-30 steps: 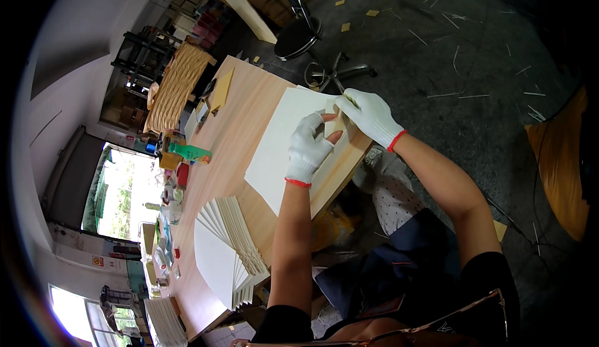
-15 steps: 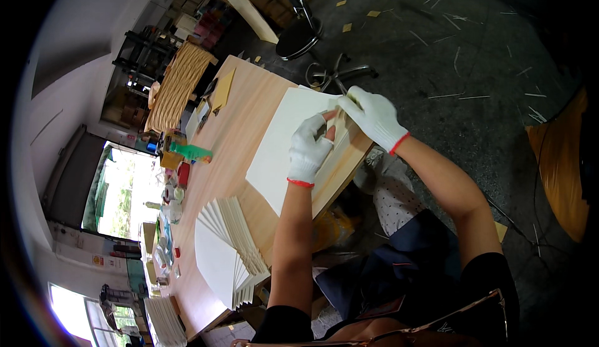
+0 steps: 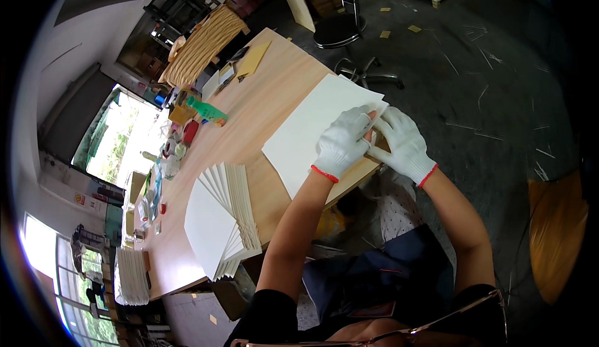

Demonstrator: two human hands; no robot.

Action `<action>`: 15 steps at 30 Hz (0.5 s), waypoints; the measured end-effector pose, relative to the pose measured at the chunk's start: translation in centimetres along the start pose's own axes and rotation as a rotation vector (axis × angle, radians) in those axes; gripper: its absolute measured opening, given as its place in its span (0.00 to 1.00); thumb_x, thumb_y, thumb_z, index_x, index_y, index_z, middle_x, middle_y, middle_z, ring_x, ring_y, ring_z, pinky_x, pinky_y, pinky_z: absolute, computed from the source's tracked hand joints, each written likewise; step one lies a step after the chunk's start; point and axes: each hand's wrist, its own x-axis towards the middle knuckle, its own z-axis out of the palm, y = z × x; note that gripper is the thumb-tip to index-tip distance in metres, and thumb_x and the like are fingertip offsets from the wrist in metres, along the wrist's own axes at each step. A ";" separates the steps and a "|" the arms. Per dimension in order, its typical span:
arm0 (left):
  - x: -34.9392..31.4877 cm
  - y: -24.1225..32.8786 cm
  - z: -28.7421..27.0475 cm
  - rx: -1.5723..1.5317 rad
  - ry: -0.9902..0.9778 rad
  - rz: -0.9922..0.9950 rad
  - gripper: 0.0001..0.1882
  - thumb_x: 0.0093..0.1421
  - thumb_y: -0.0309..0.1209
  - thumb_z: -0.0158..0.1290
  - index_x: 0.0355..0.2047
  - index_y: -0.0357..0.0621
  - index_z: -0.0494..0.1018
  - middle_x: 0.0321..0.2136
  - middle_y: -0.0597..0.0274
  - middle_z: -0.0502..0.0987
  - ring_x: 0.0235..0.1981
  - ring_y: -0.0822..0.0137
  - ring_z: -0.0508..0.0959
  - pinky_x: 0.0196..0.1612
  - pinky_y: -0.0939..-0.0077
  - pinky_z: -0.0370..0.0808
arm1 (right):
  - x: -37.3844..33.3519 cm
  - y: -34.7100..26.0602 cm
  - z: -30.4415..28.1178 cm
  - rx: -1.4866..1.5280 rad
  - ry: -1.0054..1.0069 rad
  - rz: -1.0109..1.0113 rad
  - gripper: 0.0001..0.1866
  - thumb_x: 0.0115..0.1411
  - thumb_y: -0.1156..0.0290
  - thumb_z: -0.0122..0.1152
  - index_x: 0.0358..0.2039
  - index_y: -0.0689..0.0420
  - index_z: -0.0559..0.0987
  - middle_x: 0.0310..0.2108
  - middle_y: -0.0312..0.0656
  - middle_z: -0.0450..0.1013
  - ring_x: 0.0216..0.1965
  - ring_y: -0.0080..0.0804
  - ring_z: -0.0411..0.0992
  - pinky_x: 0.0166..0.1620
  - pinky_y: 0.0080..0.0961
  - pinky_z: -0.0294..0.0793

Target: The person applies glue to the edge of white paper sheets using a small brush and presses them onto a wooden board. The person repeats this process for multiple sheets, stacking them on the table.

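So both hands are in white knit gloves with red cuffs, and they're right next to each other at the edge of a big white sheet (image 3: 306,138) lying on the wood-grain surface (image 3: 253,131). The sheet is near the edge on the person's side, and at its far corner another white edge peeks out from under it. Left hand (image 3: 344,136) is over the sheet, fingers bent and bare fingertips showing by the right edge, but I honestly can't tell if it's pinching anything. Right hand (image 3: 402,142) has its fingers stretched toward that same edge, thumb spread well away from them, so a pretty wide pose. Closer to the person and over to the left there's a fanned stack of white boards (image 3: 215,222), apart from the sheet. Farther back stands a green bottle (image 3: 206,110), with a yellow sheet (image 3: 254,60) lying flat beyond it near the far end. Past that end is a black swivel chair (image 3: 340,30), and the dark floor (image 3: 449,91) has thin white strips (image 3: 488,136) scattered over it. Person's got a dark apron (image 3: 380,259) on, and a second white stack (image 3: 131,276) is at the lower left
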 end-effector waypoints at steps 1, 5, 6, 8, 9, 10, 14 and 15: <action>0.0 0.2 0.0 0.003 -0.001 -0.018 0.18 0.58 0.32 0.56 0.50 0.51 0.78 0.49 0.59 0.78 0.47 0.53 0.79 0.48 0.60 0.78 | -0.2 -0.1 0.0 -0.006 -0.002 0.001 0.35 0.49 0.51 0.69 0.56 0.53 0.72 0.58 0.46 0.65 0.61 0.49 0.63 0.62 0.42 0.64; 0.8 0.2 0.2 -0.015 -0.016 -0.068 0.17 0.59 0.31 0.55 0.50 0.51 0.78 0.47 0.57 0.79 0.47 0.51 0.78 0.48 0.60 0.78 | -0.5 0.1 0.0 0.004 -0.029 0.006 0.37 0.50 0.52 0.69 0.59 0.51 0.69 0.61 0.46 0.62 0.63 0.49 0.61 0.63 0.43 0.64; 0.9 0.1 0.4 -0.032 -0.014 -0.090 0.17 0.59 0.31 0.55 0.50 0.50 0.78 0.47 0.56 0.79 0.47 0.51 0.78 0.48 0.60 0.78 | -0.6 0.1 -0.1 0.022 -0.017 0.007 0.36 0.50 0.52 0.69 0.58 0.51 0.70 0.61 0.46 0.63 0.63 0.49 0.62 0.63 0.43 0.64; 0.8 -0.5 0.7 -0.063 -0.007 -0.143 0.18 0.60 0.32 0.54 0.51 0.50 0.78 0.47 0.55 0.79 0.48 0.50 0.78 0.50 0.61 0.77 | -0.5 -0.2 0.0 0.063 0.001 0.004 0.34 0.50 0.53 0.70 0.56 0.51 0.72 0.61 0.45 0.65 0.63 0.49 0.63 0.62 0.43 0.65; 1.0 -0.8 1.0 -0.099 -0.014 -0.139 0.19 0.60 0.32 0.54 0.51 0.49 0.77 0.48 0.55 0.79 0.49 0.49 0.78 0.51 0.60 0.76 | -0.5 0.3 0.2 0.139 0.039 0.030 0.32 0.52 0.54 0.69 0.55 0.52 0.73 0.60 0.45 0.67 0.62 0.48 0.65 0.61 0.42 0.67; 0.7 -1.3 0.8 -0.117 -0.021 -0.157 0.19 0.60 0.33 0.54 0.52 0.49 0.77 0.48 0.54 0.79 0.50 0.49 0.77 0.52 0.60 0.76 | -0.3 0.8 1.1 0.239 0.067 0.046 0.29 0.53 0.54 0.69 0.53 0.52 0.75 0.59 0.45 0.70 0.61 0.48 0.67 0.60 0.41 0.68; 0.7 -1.9 0.5 -0.137 -0.074 -0.198 0.20 0.60 0.36 0.55 0.53 0.50 0.77 0.54 0.54 0.76 0.56 0.50 0.74 0.59 0.60 0.72 | 2.1 2.7 -1.5 0.291 0.052 0.452 0.22 0.62 0.48 0.61 0.44 0.53 0.75 0.37 0.47 0.78 0.37 0.46 0.78 0.39 0.41 0.75; 1.1 -1.2 0.3 -0.124 -0.092 -0.237 0.19 0.60 0.35 0.56 0.52 0.52 0.77 0.53 0.55 0.76 0.55 0.51 0.74 0.57 0.61 0.73 | 2.4 4.1 -1.5 0.185 -0.113 0.452 0.24 0.62 0.44 0.60 0.39 0.54 0.74 0.36 0.48 0.78 0.36 0.49 0.77 0.36 0.43 0.73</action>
